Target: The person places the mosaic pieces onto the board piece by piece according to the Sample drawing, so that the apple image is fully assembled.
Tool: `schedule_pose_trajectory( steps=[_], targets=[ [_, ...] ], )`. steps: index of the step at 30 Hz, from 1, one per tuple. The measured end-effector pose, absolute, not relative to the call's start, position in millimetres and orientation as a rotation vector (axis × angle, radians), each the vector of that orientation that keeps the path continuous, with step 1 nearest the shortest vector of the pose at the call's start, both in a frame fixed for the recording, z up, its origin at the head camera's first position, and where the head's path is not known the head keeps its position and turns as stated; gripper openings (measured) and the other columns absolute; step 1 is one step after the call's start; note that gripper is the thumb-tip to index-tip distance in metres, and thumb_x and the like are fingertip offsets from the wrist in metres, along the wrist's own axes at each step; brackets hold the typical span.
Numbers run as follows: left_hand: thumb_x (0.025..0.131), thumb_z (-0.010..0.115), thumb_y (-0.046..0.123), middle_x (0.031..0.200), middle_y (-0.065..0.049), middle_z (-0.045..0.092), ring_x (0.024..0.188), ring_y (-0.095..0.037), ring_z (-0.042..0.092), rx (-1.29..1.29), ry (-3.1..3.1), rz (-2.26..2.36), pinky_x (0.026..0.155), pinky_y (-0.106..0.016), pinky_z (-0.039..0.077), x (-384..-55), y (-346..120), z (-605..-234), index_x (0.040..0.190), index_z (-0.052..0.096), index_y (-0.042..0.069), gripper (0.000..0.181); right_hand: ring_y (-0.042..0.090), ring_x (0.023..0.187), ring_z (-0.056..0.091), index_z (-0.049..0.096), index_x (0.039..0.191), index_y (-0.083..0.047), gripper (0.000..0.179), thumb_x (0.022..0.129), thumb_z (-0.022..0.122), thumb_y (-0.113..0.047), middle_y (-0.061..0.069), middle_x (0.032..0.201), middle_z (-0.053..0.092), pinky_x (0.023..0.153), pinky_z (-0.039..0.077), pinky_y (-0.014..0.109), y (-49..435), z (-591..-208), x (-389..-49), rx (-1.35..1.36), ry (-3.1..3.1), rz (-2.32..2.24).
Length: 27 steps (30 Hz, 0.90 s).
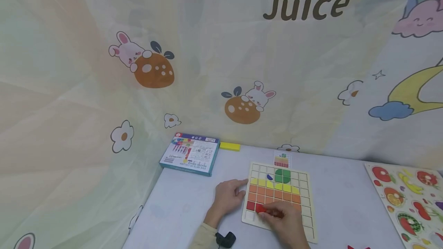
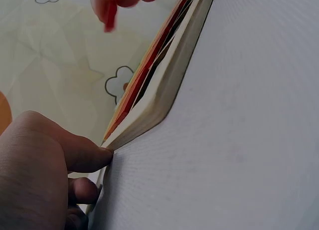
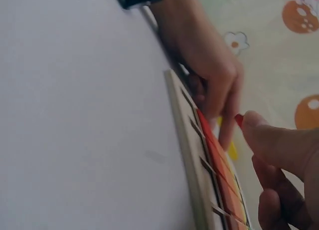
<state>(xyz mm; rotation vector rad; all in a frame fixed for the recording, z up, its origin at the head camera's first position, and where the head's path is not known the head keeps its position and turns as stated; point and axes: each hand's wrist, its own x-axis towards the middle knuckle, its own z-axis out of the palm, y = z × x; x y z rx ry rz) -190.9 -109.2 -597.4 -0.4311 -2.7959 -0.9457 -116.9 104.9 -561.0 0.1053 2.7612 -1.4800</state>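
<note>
A pale wooden grid board (image 1: 309, 203) lies on the table, with rows of red, orange and yellow square tiles, green rounded pieces (image 1: 282, 176) and a small blue piece (image 1: 270, 177). My left hand (image 1: 228, 196) rests at its left side, index finger stretched out; in the left wrist view a fingertip touches the board's edge. With thumb and fingers my right hand (image 1: 283, 218) pinches a small red tile (image 1: 260, 208) just above the lower red row. This tile also shows raised off the board between the fingertips in the right wrist view.
Behind the board lies a small pattern card (image 1: 282, 159). A flat boxed set (image 1: 190, 154) and a yellow block (image 1: 230, 146) are at the back left. On the right lies a fruit picture board (image 1: 408, 203). A printed cloth wall (image 1: 207, 49) rises behind the table.
</note>
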Motion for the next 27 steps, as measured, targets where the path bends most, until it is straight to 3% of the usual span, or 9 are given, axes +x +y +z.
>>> schedule_pose_trajectory(
  steps=[9,18,27],
  targets=[
    [0.094,0.078,0.021,0.058,0.016,0.043,0.051,0.002,0.034,-0.425,-2.822,-0.938,0.052,-0.018,0.029,-191.9,-109.1,-594.5,0.134,0.075,0.025,0.04,0.009,0.081,0.048,0.083,0.092,-0.027,0.023,0.074,0.097,-0.027,-0.018,0.081,0.063,0.075,0.044,0.027,83.6,-569.2,-114.9,-0.019,2.93,-1.075],
    [0.095,0.078,0.022,0.058,0.016,0.042,0.051,0.003,0.034,-0.426,-2.82,-0.928,0.053,-0.017,0.028,-192.1,-109.2,-596.2,0.134,0.075,0.026,0.039,0.006,0.073,0.045,0.073,0.073,-0.027,0.028,0.069,0.099,-0.038,-0.016,0.069,0.054,0.069,0.039,0.025,75.8,-561.9,-111.2,-0.07,2.968,-0.983],
    [0.094,0.078,0.022,0.058,0.016,0.042,0.051,0.003,0.033,-0.447,-2.797,-0.906,0.052,-0.017,0.027,-192.6,-109.7,-598.4,0.133,0.076,0.025,0.039,0.001,0.087,0.045,0.08,0.101,-0.04,0.024,0.083,0.092,-0.03,-0.025,0.088,0.054,0.079,0.045,0.024,84.2,-566.0,-118.8,-0.298,2.941,-1.049]
  ],
)
